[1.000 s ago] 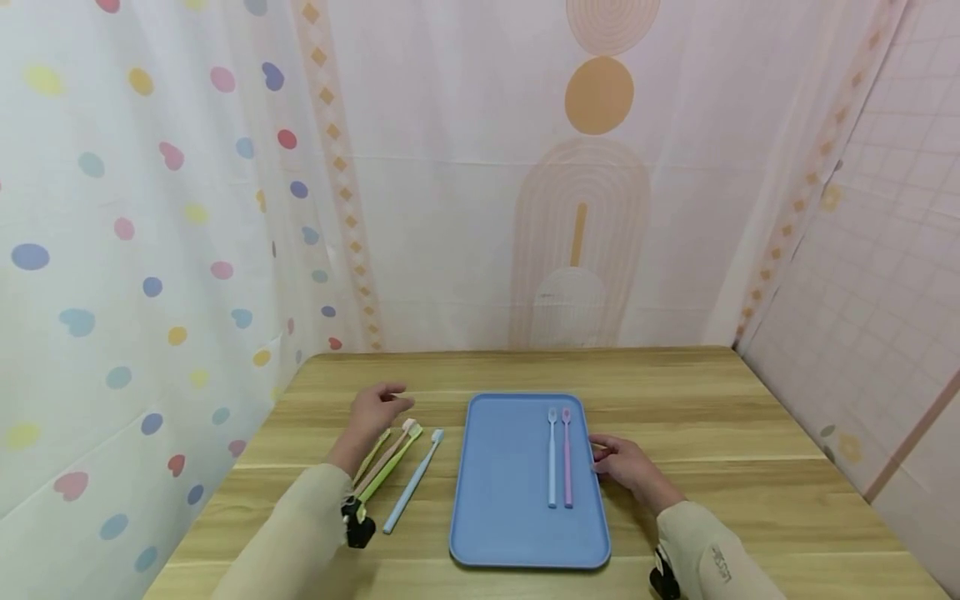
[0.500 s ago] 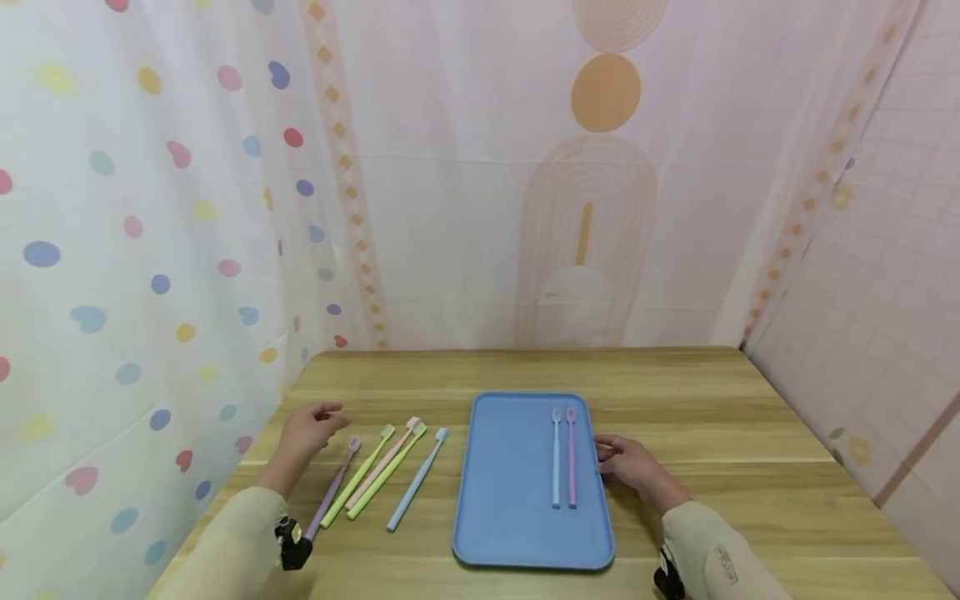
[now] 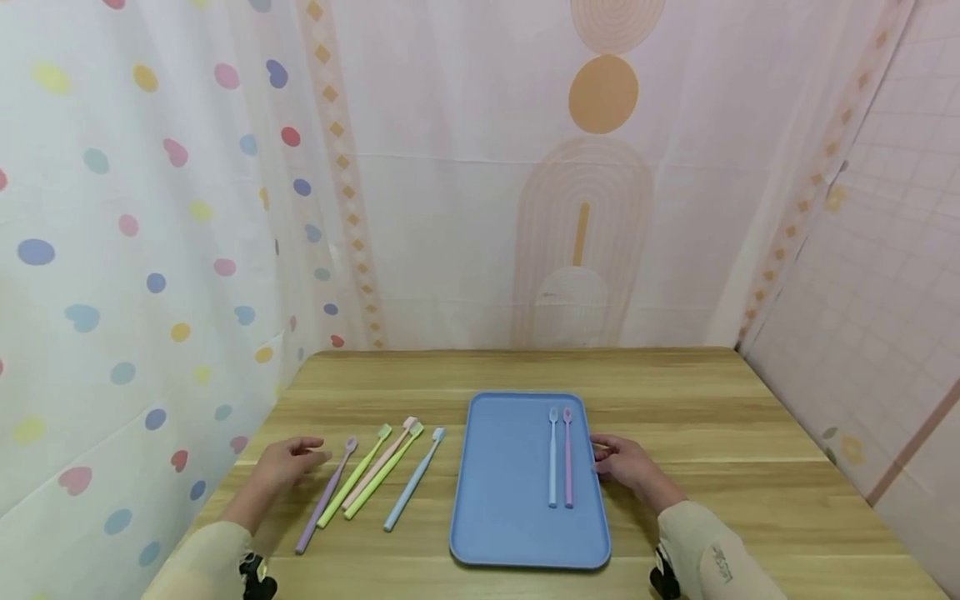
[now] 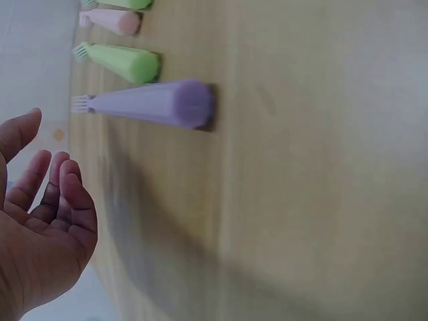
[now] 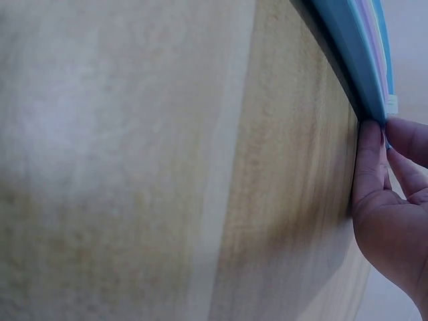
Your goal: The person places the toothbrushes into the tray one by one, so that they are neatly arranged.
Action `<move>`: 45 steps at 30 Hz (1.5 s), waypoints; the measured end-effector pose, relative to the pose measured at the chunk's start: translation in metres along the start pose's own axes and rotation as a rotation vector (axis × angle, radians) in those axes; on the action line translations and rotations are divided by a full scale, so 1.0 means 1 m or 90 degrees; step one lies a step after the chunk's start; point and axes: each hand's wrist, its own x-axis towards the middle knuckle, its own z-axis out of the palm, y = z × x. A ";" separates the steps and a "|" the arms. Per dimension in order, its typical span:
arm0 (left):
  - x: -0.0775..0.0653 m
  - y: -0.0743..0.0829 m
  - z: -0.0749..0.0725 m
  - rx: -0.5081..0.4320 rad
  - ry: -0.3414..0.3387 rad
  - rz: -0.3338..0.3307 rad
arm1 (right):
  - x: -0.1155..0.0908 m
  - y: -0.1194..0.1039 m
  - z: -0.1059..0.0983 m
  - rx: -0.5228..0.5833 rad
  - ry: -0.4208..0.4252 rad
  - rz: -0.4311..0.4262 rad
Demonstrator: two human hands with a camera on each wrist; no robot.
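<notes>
Two pastel plastic toothbrushes point(image 3: 552, 471) on the blue rectangular plastic tray point(image 3: 498, 492) could slide if your edge-pinching right hand point(image 3: 627, 462) jerks; left hand point(image 3: 287, 465): fingers apart.

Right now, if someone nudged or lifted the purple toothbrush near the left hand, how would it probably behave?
The purple toothbrush is probably stiff and light, as its slim handle looks straight. It might feel handle-heavy, since it narrows towards the bristles. A push could set it rolling: its thick end looks roundish in the left wrist view.
</notes>
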 end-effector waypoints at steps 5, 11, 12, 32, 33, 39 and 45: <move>-0.005 -0.010 0.005 -0.027 -0.016 -0.015 | 0.001 0.002 0.001 0.009 0.002 -0.006; -0.009 -0.017 0.010 -0.005 -0.020 -0.023 | 0.000 0.000 0.001 0.019 0.009 -0.011; -0.010 -0.017 0.011 -0.002 -0.016 -0.023 | 0.000 0.000 0.001 0.017 0.010 -0.010; -0.013 -0.019 0.023 0.070 0.011 0.035 | -0.001 0.000 0.001 0.031 0.007 -0.015; -0.013 -0.018 0.023 0.076 0.014 0.036 | -0.001 0.000 0.001 0.031 0.008 -0.014; -0.013 -0.016 0.026 0.098 0.032 0.030 | 0.001 0.003 0.001 0.020 0.011 -0.006; -0.014 -0.013 0.030 0.129 0.075 0.010 | 0.002 0.003 0.001 0.014 0.012 0.000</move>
